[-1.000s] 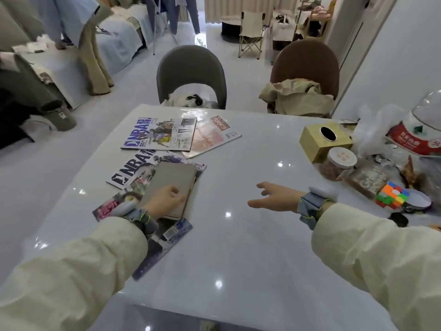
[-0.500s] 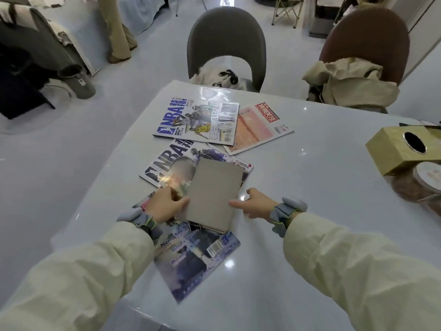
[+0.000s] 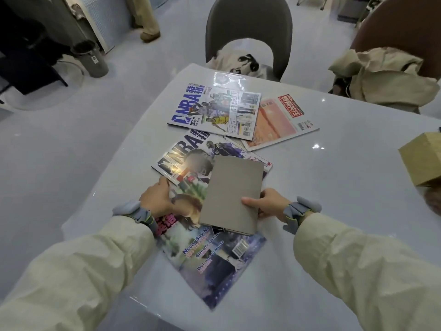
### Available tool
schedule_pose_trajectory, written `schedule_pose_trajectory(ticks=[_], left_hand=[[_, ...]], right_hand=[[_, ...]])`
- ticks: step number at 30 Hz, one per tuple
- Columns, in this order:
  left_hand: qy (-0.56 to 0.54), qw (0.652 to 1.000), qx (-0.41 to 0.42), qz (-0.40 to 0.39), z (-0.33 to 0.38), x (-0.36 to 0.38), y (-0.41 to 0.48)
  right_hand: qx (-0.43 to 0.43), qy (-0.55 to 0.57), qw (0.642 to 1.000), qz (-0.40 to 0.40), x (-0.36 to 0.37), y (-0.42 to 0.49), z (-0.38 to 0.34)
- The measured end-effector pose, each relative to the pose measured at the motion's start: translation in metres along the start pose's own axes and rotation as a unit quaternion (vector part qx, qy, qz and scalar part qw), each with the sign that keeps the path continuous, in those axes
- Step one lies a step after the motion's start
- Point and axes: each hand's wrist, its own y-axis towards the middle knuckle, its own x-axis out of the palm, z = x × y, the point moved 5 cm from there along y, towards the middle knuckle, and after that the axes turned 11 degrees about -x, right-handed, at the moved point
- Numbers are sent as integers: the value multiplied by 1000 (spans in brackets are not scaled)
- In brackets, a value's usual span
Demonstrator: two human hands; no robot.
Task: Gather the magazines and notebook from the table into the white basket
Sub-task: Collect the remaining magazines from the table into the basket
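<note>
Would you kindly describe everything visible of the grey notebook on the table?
The grey notebook is closed and rectangular, with a plain matte, card-like cover showing no print. It lies slanted on overlapping magazines on the white table. The right hand grips its right edge, thumb on the cover; whether it is lifted is unclear.

Gold box (image 3: 421,163) cropped at right edge, right hand (image 3: 270,204) fingers hidden under notebook (image 3: 232,194)

Glossy white table (image 3: 334,177), pale shiny floor (image 3: 71,139), 2 chairs: grey (image 3: 248,22), brown (image 3: 401,27).
</note>
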Motion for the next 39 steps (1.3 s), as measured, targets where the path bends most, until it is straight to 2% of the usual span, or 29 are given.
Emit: schedule_pose_trajectory(ticks=[4, 8, 16, 24, 26, 29, 30, 32, 34, 36, 39], left_hand=[[-16, 999, 16, -38, 3, 9, -4], [-160, 982, 60, -84, 1, 5, -9], [-165, 981, 105, -17, 33, -30, 15], [-160, 983, 85, 30, 80, -33, 58], [-166, 982, 61, 73, 82, -31, 67], [-153, 980, 4, 129, 77, -32, 72], [-147, 977, -11, 151, 75, -35, 71], [-139, 966, -53, 211, 67, -42, 69], [-126, 950, -94, 270, 58, -49, 61], [-130, 935, -135, 301, 47, -54, 52], [-213, 907, -223, 287, 29, -51, 38]], right_hand=[[29, -33, 999, -18, -29, -3, 12], [60, -97, 993, -25, -65, -9, 21], [130, -208, 967, -63, -128, -22, 48], [169, -286, 939, -91, -176, -19, 47], [138, -301, 943, -37, -187, -8, 34], [9, -306, 945, 115, -197, 15, -4], [-37, -306, 941, 143, -193, 19, -18], [-114, -305, 937, 124, -169, 34, -43], [-151, -337, 927, 70, -137, 49, -59], [-150, -391, 908, 27, -104, 63, -68], [-125, -480, 868, 35, -73, 69, -77]])
